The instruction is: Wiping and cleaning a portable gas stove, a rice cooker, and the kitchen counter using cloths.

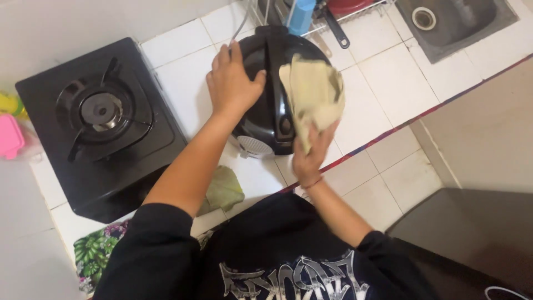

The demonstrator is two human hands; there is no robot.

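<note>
A black round cooker [266, 119] with a handle across its lid stands on the white tiled counter. My left hand [232, 83] lies flat on the left side of its lid, fingers spread. My right hand [311, 155] grips a pale yellowish cloth [313, 91] and presses it against the right side of the lid. The cloth covers part of the lid and hides my right fingers.
A black single-burner gas stove [102, 125] sits at the left. A green cloth [223, 190] lies near the counter edge, a floral one [97, 250] below the stove. A dish rack [333, 11] and a sink [452, 22] are at the back right. A pink object [10, 136] is at far left.
</note>
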